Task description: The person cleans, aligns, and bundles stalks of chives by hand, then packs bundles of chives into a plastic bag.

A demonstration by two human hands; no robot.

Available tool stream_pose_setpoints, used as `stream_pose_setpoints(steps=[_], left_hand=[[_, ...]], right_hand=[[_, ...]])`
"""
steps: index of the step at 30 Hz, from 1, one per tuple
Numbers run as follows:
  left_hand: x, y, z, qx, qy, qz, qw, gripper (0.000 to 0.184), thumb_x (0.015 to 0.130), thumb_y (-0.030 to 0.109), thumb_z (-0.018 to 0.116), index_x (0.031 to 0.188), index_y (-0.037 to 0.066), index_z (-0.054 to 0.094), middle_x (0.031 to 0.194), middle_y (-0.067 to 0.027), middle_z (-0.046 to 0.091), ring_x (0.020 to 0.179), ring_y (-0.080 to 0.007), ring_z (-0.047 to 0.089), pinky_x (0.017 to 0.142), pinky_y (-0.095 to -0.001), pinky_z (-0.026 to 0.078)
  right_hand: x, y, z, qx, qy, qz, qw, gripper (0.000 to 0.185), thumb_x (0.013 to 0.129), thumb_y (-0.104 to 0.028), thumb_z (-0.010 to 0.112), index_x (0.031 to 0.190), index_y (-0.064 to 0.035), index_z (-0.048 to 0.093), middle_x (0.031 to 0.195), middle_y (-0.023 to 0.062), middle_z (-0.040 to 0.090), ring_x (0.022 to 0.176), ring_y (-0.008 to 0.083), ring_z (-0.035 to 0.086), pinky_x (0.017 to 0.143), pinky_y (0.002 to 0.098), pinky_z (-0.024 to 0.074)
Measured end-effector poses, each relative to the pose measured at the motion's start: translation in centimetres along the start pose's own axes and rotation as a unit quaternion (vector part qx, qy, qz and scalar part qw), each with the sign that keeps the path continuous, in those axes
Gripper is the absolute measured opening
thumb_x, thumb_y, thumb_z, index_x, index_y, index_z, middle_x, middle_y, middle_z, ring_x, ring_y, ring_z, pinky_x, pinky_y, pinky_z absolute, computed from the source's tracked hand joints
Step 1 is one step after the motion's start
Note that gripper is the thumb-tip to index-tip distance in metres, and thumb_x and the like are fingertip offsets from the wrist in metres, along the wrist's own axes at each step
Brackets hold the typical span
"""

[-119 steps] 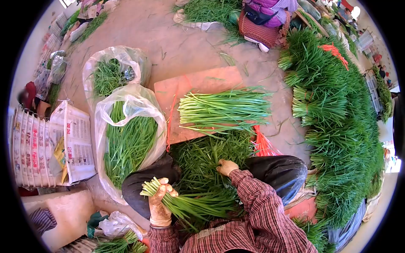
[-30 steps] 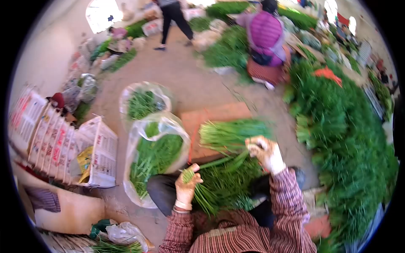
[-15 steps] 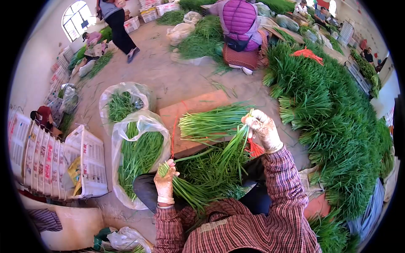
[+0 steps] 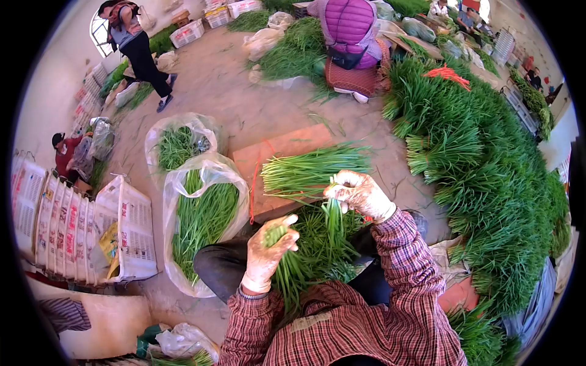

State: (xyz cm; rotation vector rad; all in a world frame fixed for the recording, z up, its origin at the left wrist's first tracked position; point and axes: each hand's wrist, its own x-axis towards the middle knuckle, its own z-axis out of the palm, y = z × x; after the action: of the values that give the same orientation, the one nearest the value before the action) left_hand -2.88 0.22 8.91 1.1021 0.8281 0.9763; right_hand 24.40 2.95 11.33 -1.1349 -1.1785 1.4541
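Note:
My left hand (image 4: 270, 249), in a stained pale glove, is closed around a bunch of garlic chives (image 4: 290, 271), cut ends up and leaves hanging down. Level with the board's near edge, my right hand (image 4: 360, 194) pinches a smaller bunch of chives (image 4: 334, 219) that droops below its fingers. A neat pile of chives (image 4: 311, 168) lies on the brown board (image 4: 250, 160) just beyond my hands. An orange-red tie (image 4: 252, 195) runs down the board's left side. More loose chives (image 4: 317, 250) fill the space over my lap.
Two clear plastic bags (image 4: 170, 235) of chives stand left of the board. White crates (image 4: 135, 235) are stacked farther left. Tied chive bundles (image 4: 482, 183) form a long heap on the right, with orange ties (image 4: 447, 75) on top. A person in purple (image 4: 348, 27) sits ahead; another (image 4: 143, 52) walks behind.
My hands have come closer together: the left moved right and up, the right moved left and down. The walking person at the back has moved left.

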Motion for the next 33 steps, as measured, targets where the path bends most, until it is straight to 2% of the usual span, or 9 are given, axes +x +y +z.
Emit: stream_pose_setpoints(steps=[2,6,10,18,22,25,29,31,33], left_hand=[[1.0,0.6,1.5,0.023,-0.008,0.0,1.0,0.044,0.092,0.009,0.076,0.13,-0.005,0.061,0.1,-0.0064,0.072,0.076,-0.0092,0.065,0.071,-0.0219,0.054],[2.6,0.2,3.0,0.076,-0.012,-0.008,0.997,0.023,0.092,0.01,0.076,0.11,-0.001,0.068,0.09,-0.0025,0.07,0.073,-0.0074,0.062,0.065,-0.0229,0.052],[2.5,0.3,2.7,0.087,0.005,0.008,0.996,0.017,0.092,0.01,0.076,0.103,-0.001,0.07,0.085,-0.0023,0.068,0.07,-0.0071,0.061,0.063,-0.0234,0.051],[1.4,0.6,-0.6,0.02,0.037,0.01,0.999,0.018,0.092,0.003,0.073,0.107,-0.005,0.067,0.085,-0.0056,0.069,0.068,-0.0108,0.063,0.064,-0.0245,0.053],[1.2,-0.8,-3.7,0.059,0.099,0.025,0.993,0.014,0.092,0.004,0.072,0.103,-0.005,0.068,0.084,-0.006,0.069,0.066,-0.0123,0.063,0.063,-0.0251,0.053],[1.4,-2.1,-5.9,0.196,0.154,0.027,0.968,0.015,0.092,0.005,0.073,0.101,-0.005,0.068,0.085,-0.0059,0.069,0.065,-0.0112,0.063,0.062,-0.025,0.053],[1.7,-2.8,-6.3,0.222,0.187,0.003,0.957,0.016,0.092,0.007,0.072,0.102,-0.005,0.068,0.081,-0.0056,0.068,0.064,-0.0115,0.062,0.062,-0.0242,0.05],[1.6,-1.9,-5.4,0.048,0.117,-0.003,0.992,0.025,0.09,0.007,0.075,0.109,-0.006,0.067,0.089,-0.0075,0.07,0.066,-0.0119,0.063,0.062,-0.0245,0.051],[1.6,-1.1,-4.5,0.025,0.073,0.009,0.997,0.04,0.088,0.009,0.077,0.123,-0.006,0.063,0.095,-0.0108,0.072,0.067,-0.0138,0.064,0.063,-0.0252,0.053]], right_hand=[[0.0,0.0,1.0,-0.006,-0.012,0.013,1.0,0.016,0.095,-0.02,0.074,0.095,-0.0048,0.069,0.085,-0.0011,0.068,0.063,0.0056,0.057,0.058,0.0216,0.0468],[0.4,0.4,1.9,-0.033,-0.057,0.011,0.998,0.016,0.095,-0.02,0.074,0.095,-0.0051,0.068,0.085,-0.0014,0.067,0.063,0.0056,0.057,0.058,0.0222,0.0473],[0.5,0.3,1.9,-0.04,-0.064,0.025,0.997,0.016,0.095,-0.019,0.074,0.092,-0.0057,0.067,0.085,-0.0012,0.067,0.063,0.0055,0.057,0.058,0.0221,0.0472],[0.4,0.4,-0.3,0.031,-0.002,-0.001,1.0,0.021,0.095,-0.027,0.073,0.096,-0.0067,0.071,0.083,-0.0009,0.068,0.059,0.0056,0.058,0.053,0.0206,0.0451],[0.4,0.8,-1.8,0.053,0.025,-0.025,0.998,0.022,0.095,-0.03,0.074,0.097,-0.0084,0.071,0.083,-0.0026,0.068,0.056,0.0051,0.058,0.05,0.0191,0.0423],[0.4,1.1,-2.4,0.093,0.051,-0.035,0.994,0.022,0.095,-0.029,0.074,0.1,-0.0081,0.07,0.084,-0.0027,0.068,0.057,0.0052,0.058,0.05,0.0191,0.0422],[0.3,0.8,-2.6,0.102,0.047,-0.054,0.992,0.022,0.095,-0.028,0.073,0.102,-0.0069,0.07,0.087,-0.0009,0.07,0.059,0.0055,0.059,0.051,0.0208,0.0456],[0.0,-0.4,-2.4,0.0,-0.017,-0.03,0.999,0.019,0.095,-0.025,0.074,0.099,-0.0061,0.07,0.086,-0.0009,0.07,0.06,0.0057,0.06,0.053,0.0212,0.0478],[0.2,-0.7,-1.3,-0.054,-0.032,0.027,0.998,0.02,0.094,-0.026,0.075,0.097,-0.0068,0.072,0.083,-0.0025,0.068,0.063,0.0067,0.061,0.058,0.0224,0.048]])
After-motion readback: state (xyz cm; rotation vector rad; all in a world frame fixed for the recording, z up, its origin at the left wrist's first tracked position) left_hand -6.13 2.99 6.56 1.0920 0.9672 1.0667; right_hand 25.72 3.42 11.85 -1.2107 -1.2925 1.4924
